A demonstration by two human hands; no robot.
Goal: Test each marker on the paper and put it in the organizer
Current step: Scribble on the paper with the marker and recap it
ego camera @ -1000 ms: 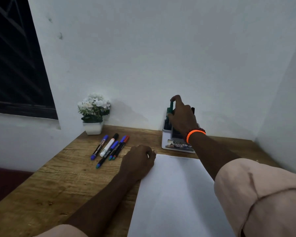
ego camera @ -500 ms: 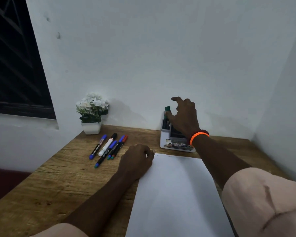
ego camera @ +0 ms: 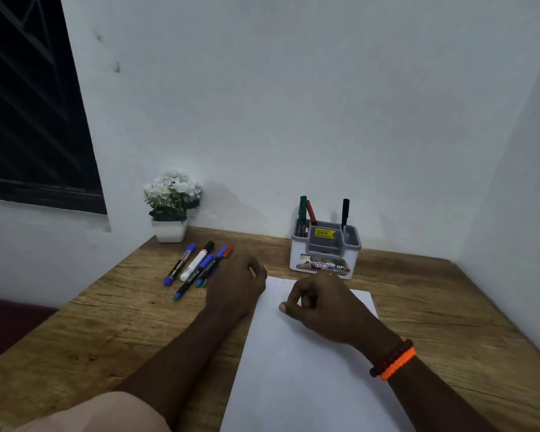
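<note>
Markers (ego camera: 197,268) capped, mostly blue-topped, side by side, perhaps five
</note>
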